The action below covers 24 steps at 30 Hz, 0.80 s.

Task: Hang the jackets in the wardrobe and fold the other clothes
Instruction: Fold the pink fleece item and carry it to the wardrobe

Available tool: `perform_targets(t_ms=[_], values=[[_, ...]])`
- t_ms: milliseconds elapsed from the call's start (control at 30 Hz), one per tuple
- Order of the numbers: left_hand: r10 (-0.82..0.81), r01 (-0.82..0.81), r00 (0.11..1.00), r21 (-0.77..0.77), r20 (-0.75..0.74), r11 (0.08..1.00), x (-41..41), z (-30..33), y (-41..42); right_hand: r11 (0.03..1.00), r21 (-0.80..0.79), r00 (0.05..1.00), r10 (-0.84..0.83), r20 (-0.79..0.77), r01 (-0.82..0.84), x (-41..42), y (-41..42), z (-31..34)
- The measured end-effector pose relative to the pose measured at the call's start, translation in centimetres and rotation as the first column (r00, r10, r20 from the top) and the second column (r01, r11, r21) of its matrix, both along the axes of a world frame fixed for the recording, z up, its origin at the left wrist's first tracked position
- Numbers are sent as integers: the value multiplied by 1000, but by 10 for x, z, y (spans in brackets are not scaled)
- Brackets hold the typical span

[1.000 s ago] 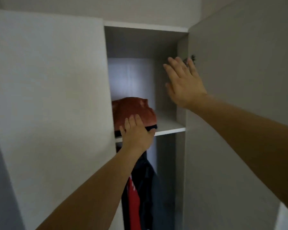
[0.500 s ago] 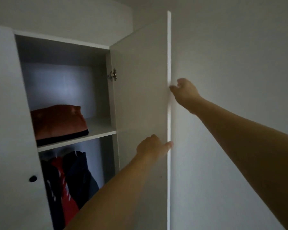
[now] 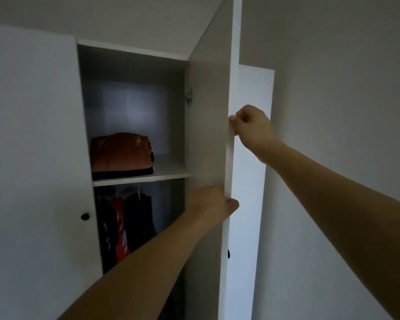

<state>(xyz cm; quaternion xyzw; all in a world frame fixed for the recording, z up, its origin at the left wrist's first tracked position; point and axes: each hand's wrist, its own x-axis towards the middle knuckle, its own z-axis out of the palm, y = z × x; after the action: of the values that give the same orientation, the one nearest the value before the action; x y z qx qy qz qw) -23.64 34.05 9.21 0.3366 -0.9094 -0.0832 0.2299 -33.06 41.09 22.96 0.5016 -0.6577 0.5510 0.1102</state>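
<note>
On the left I see a shut white door (image 3: 32,158) with a small black knob (image 3: 85,216). Next to it the wardrobe (image 3: 134,63) is open. On its shelf (image 3: 169,170) sit the folded clothes (image 3: 121,155), a red one on top of a dark one. Under the shelf the jackets (image 3: 125,227) hang side by side, dark ones with a red one between them. Then comes the open door (image 3: 208,112), seen almost from its edge. My left hand (image 3: 211,204) is curled around that edge, low down, just below shelf height. My right hand (image 3: 252,127) is higher up, closed on the same edge with the fingers wrapped around it. Behind the door, on the right, is a white side panel (image 3: 252,181), then the plain wall (image 3: 333,112).
</note>
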Motion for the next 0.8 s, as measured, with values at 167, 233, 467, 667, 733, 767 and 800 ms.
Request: perform_targets(t_ms=[167, 233, 467, 667, 733, 767, 800], values=[[-79, 75, 994, 45, 76, 996, 85, 6, -51, 967, -49, 966, 246, -77, -250, 45, -53, -13], [-95, 90, 993, 74, 64, 993, 116, 7, -75, 934, -52, 933, 350, -80, -355, 63, -80, -19], [35, -35, 998, 2, -55, 999, 200, -6, -170, 954, 113, 813, 296, -501, -278, 97, -188, -42], [173, -190, 981, -256, -89, 948, 235, -10, -265, 968, 251, 656, 178, -734, 18, 110, -281, -54], [225, -244, 970, -392, -95, 887, 238, -13, -293, 959, 266, 641, 146, -754, 95, 113, -309, -59], [242, -261, 965, -444, -99, 857, 239, -14, -306, 956, 262, 632, 123, -765, 131, 114, -323, -63], [262, -277, 960, -478, -100, 834, 240, -14, -318, 954, 254, 626, 102, -774, 160, 115, -335, -66]])
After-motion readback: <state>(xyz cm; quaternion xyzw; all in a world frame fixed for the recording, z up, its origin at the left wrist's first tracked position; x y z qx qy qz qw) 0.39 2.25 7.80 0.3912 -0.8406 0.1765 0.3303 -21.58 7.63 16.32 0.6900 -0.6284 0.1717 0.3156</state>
